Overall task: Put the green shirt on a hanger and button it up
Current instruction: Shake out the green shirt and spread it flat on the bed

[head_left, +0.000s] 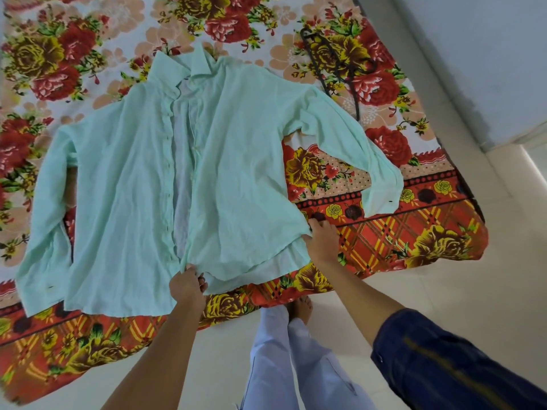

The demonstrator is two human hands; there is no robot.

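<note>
A pale mint-green long-sleeved cotton shirt (142,179) lies unbuttoned and spread flat across the centre of the frame on a red-and-yellow floral bedsheet (393,232). The left hand (187,287) pinches its bottom hem at lower centre, and the right hand (321,241) grips the hem's right corner. A dark thin hanger (334,69) lies apart on the sheet at upper right.

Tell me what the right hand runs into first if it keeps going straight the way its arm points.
Probably the green shirt itself: the right hand already pinches its lower side edge and points up-left across the front panel. The hanger lies well off that line.
</note>
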